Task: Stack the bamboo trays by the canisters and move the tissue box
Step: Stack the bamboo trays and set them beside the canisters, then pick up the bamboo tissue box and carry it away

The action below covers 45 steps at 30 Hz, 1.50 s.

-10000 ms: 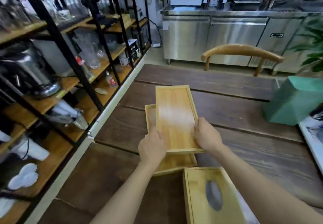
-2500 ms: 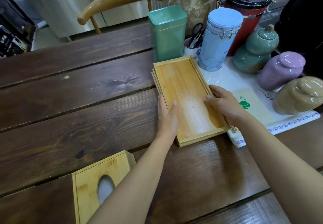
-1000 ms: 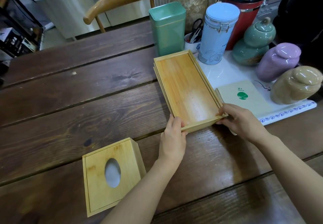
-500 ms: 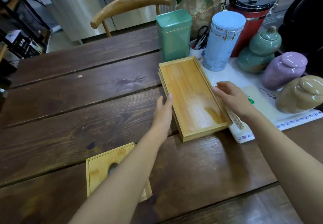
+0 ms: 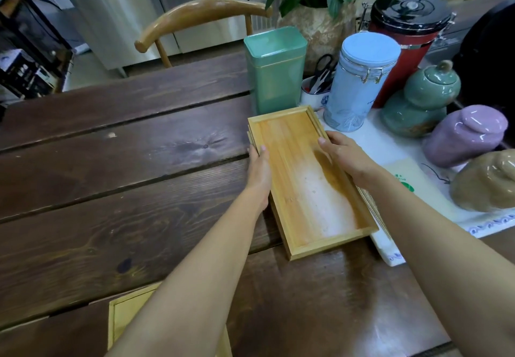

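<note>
While both hands' fingers (image 5: 333, 140) flank them, the stacked trays (image 5: 306, 184) lie clasped between.

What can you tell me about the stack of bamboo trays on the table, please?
The bamboo trays are shallow, light-wood rectangles with raised rims, nested one on another; only lower edges peek out on the left. The empty stack lies flat on the dark table, angled, its far end near the green tin. The left hand and right hand press its long sides.

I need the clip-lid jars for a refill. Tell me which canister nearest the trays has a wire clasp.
The pale blue canister, just past the bamboo trays' far right corner. A metal wire clasp sits under its lid; the square green tin beside it has none.
</note>
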Motion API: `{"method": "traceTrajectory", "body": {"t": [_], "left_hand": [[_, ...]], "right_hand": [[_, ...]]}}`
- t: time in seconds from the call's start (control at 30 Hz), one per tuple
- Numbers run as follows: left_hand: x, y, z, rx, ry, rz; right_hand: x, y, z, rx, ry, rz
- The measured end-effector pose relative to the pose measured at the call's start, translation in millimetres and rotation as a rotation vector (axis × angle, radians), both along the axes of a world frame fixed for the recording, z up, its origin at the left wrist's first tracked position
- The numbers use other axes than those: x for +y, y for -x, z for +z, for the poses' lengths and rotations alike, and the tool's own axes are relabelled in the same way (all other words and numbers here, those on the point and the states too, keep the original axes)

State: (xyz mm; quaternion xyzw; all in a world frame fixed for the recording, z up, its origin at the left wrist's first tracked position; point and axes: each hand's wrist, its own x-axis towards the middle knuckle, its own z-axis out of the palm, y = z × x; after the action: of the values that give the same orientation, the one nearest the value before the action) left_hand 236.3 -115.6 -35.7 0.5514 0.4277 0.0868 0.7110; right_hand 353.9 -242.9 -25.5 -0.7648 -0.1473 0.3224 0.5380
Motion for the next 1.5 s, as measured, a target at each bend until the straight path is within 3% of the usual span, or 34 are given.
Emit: {"method": "traceTrajectory", "body": {"t": [0.5,0.6,0.73,0.83,0.93,1.07,1.17,1.3,1.43,1.5], "left_hand": [[-1,3,1,-0.016,0.017,0.034],[0,11,10,-0.009,-0.032,0.031],[11,43,33,0.033,-0.196,-0.031],[26,93,51,0.071,-0.404,-0.112],[35,150,59,0.122,-0.572,-0.119],[31,220,57,0.229,-0.719,-0.055],[20,268,45,0.273,-0.630,0.075],[-6,311,28,0.193,-0.294,0.300],[-35,331,16,-0.049,0.085,0.327],[-43,336,18,-0.158,0.185,0.332]], "right_hand": [[-2,3,-5,0.041,-0.058,0.002],[-3,3,2,-0.049,0.014,0.053],[-4,15,24,-0.429,0.238,-0.050],[0,50,44,-0.577,0.178,-0.034],[9,98,57,-0.598,0.100,0.094],[17,167,57,-0.402,-0.001,0.187],[15,221,44,-0.184,0.008,0.225],[8,283,24,0.080,0.000,0.224],[9,322,15,0.177,-0.044,0.232],[11,329,19,0.199,-0.076,0.226]]}}
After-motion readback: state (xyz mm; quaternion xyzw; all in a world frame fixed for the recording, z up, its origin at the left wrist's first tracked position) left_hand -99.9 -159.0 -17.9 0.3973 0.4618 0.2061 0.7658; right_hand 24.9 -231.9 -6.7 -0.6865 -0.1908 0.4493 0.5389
